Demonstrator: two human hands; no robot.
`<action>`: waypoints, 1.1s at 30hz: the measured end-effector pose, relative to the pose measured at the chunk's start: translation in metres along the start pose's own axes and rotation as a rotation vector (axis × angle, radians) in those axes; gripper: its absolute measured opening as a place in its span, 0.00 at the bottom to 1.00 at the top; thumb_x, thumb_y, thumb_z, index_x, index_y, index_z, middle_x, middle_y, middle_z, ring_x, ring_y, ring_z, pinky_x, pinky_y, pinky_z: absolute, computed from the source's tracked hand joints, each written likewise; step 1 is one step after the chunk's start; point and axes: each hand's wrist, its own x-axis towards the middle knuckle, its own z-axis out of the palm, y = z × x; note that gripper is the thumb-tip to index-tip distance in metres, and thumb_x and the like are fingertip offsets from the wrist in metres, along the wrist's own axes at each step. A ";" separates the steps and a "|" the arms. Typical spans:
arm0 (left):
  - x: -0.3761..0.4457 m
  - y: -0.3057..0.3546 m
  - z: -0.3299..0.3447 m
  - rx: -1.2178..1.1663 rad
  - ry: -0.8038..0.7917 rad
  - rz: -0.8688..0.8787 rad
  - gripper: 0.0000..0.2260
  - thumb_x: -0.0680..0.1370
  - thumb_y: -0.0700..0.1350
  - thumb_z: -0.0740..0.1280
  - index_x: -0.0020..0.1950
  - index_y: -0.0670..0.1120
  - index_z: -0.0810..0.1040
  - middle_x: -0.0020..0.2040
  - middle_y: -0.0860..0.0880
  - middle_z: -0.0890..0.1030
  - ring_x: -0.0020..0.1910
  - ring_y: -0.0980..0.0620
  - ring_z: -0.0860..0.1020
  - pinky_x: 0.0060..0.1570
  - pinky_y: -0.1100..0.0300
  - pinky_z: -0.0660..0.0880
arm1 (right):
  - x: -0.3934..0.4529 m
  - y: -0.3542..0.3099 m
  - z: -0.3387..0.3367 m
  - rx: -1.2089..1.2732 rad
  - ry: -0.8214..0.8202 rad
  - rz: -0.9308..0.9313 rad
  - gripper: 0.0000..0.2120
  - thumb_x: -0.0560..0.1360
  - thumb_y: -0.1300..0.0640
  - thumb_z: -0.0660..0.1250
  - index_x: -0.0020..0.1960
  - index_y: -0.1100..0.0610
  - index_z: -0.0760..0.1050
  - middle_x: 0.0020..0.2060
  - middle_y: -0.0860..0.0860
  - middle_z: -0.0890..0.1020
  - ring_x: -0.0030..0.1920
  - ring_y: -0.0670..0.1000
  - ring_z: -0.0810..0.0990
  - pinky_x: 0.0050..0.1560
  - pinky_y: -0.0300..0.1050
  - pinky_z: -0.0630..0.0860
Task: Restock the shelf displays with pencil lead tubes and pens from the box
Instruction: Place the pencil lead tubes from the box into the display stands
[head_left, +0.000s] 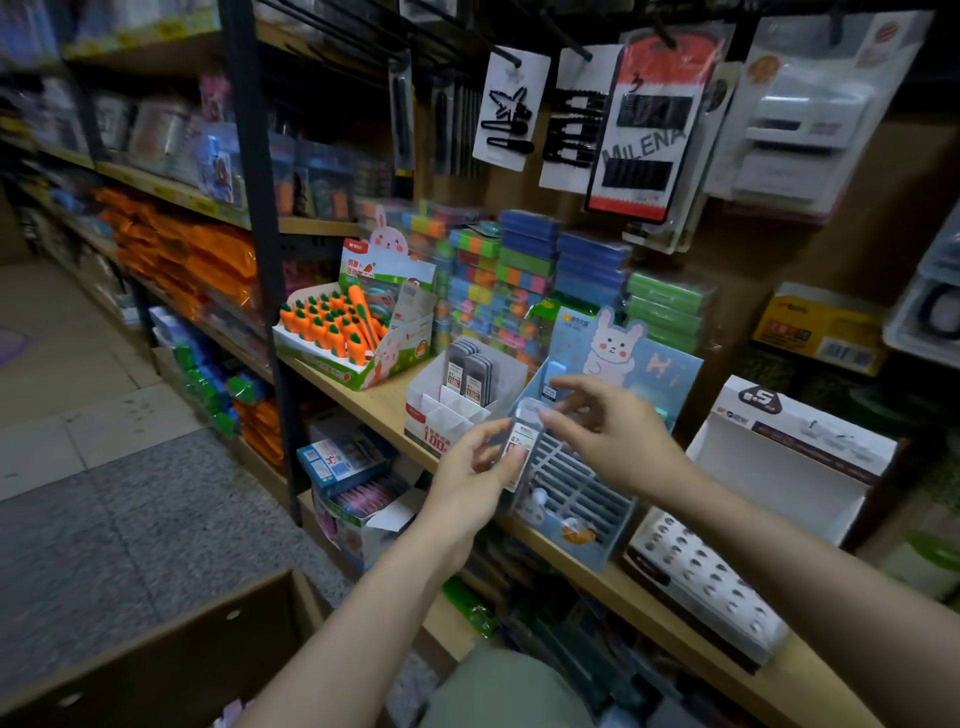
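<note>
From the head camera, both hands meet over the wooden shelf (374, 400), just in front of a blue rabbit-printed display stand (582, 499) with a slotted grey insert. The left hand (470, 480) grips a clear pencil lead tube (522, 441) from below, its fingers (493, 431) curled round the lower part so that the bottom end of the tube is covered. The right hand (605, 428) pinches the tube's top end between thumb and forefinger, the other fingers spread loosely above; motion blur softens the tube's outline and its label cannot be read.

Just left of the hands stands a white divided display box (457, 405) holding a few dark lead tubes (470, 371) upright in its back compartments; how many is hard to tell. Farther left sits a carton of carrot-shaped erasers (332, 327). To the right, a white pen display (748, 525) with rows of round holes lies partly behind the right forearm.

A brown cardboard box (171, 644) fills the lower left corner, cut off by the frame, its inside too dark to make out. Hair clip cards (511, 111) hang above, blurred.
</note>
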 end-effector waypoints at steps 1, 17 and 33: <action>0.002 0.001 -0.002 0.040 -0.020 0.015 0.13 0.79 0.43 0.68 0.62 0.54 0.77 0.55 0.54 0.84 0.57 0.55 0.80 0.57 0.58 0.77 | 0.005 -0.005 0.007 0.035 -0.019 0.022 0.18 0.75 0.50 0.71 0.64 0.50 0.76 0.48 0.46 0.81 0.45 0.45 0.83 0.52 0.45 0.81; 0.069 0.004 -0.068 0.460 0.373 0.107 0.35 0.73 0.54 0.73 0.75 0.48 0.62 0.73 0.49 0.64 0.71 0.51 0.65 0.69 0.53 0.66 | 0.111 -0.017 0.040 -0.022 0.268 -0.125 0.08 0.75 0.59 0.70 0.54 0.54 0.78 0.39 0.44 0.79 0.37 0.40 0.77 0.44 0.32 0.76; 0.072 -0.008 -0.068 0.340 0.349 0.128 0.33 0.72 0.53 0.75 0.73 0.52 0.66 0.72 0.52 0.68 0.66 0.59 0.66 0.68 0.55 0.67 | 0.122 -0.003 0.074 -0.453 0.086 -0.186 0.09 0.73 0.54 0.72 0.52 0.55 0.80 0.48 0.52 0.79 0.51 0.56 0.77 0.49 0.51 0.77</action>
